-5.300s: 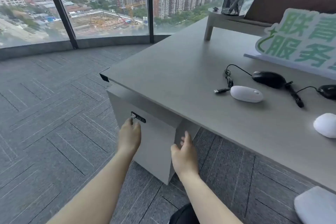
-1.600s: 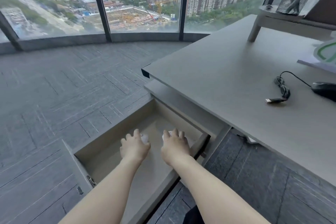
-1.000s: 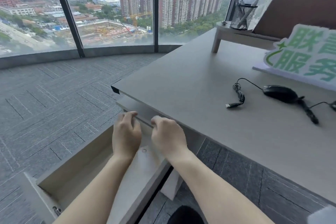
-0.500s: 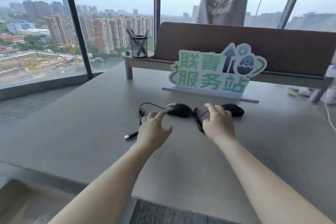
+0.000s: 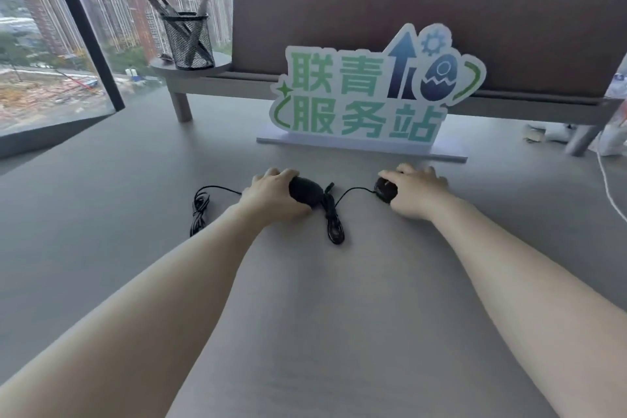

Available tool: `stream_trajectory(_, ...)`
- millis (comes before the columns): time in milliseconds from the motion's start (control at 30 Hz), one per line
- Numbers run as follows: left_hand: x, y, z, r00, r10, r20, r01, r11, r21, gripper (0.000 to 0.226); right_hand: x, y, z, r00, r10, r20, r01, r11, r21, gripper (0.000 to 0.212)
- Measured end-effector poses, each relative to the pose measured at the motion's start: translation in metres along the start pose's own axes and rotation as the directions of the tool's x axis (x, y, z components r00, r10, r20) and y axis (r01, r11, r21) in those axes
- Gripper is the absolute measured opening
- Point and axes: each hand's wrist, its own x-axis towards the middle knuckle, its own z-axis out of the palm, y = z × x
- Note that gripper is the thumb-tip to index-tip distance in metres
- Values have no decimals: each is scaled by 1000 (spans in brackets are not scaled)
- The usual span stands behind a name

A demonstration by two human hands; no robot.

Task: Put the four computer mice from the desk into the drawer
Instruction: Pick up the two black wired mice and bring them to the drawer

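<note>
On the grey table (image 5: 101,214) there was lots of bare room near the person and out to the left edge. A loose black cable (image 5: 198,210) lay left of the left hand (image 5: 274,197). That hand's fingers (image 5: 271,175) were curled over one black mouse (image 5: 305,193), touching it. A bundled cord (image 5: 334,224) lay between the hands. The right hand (image 5: 419,193) covered the other black mouse (image 5: 385,190), fingers wrapped on it. Both mice sat on the table, just in front of the green sign (image 5: 366,95). A mesh pen cup (image 5: 188,41) stood far back left on a small shelf (image 5: 217,73).
</note>
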Motion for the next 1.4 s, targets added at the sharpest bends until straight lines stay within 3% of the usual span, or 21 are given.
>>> stream_trajectory(133, -26, -9, -3, 998, 14, -66, -11, 999, 49, 66, -21, -9, -2, 999, -7, -38, 6, 1000, -18, 66)
stream_trajectory(300, -87, -26, -24, 983, 17, -182, -16, 1000, 5, 60, -81, -50, 8, 974, -1, -228, 78, 941, 329, 50)
stream_trajectory(433, -144, -47, -65, 938, -9, -346, -31, 993, -111, 58, -137, -109, -7, 910, -55, -411, 291, 790, 540, 41)
stream_trajectory(567, -205, -75, -120, 850, -31, -526, -97, 972, -214, 60, -194, -180, -33, 829, -117, -547, 496, 606, 622, 61)
stream_trajectory(700, -270, -116, -172, 763, -73, -642, -93, 971, -220, 61, -241, -251, -54, 774, -197, -602, 623, 408, 667, 55)
stream_trajectory(800, -318, -150, -196, 738, -108, -666, -61, 972, -226, 62, -277, -297, -53, 739, -260, -621, 672, 342, 657, 53)
stream_trajectory(967, -393, -213, -201, 744, -174, -645, 4, 967, -256, 59, -325, -364, -13, 705, -385, -596, 707, 313, 635, 47)
stream_trajectory(1133, -450, -279, -154, 809, -328, -488, 112, 901, -420, 58, -360, -416, 64, 735, -540, -411, 633, 329, 701, 45)
stream_trajectory(1267, -480, -330, -101, 826, -427, -369, 254, 865, -432, 63, -375, -444, 129, 758, -625, -186, 549, 459, 698, 48)
stream_trajectory(1400, -498, -370, -58, 859, -465, -216, 377, 858, -348, 54, -379, -461, 182, 739, -673, 1, 554, 609, 568, 51)
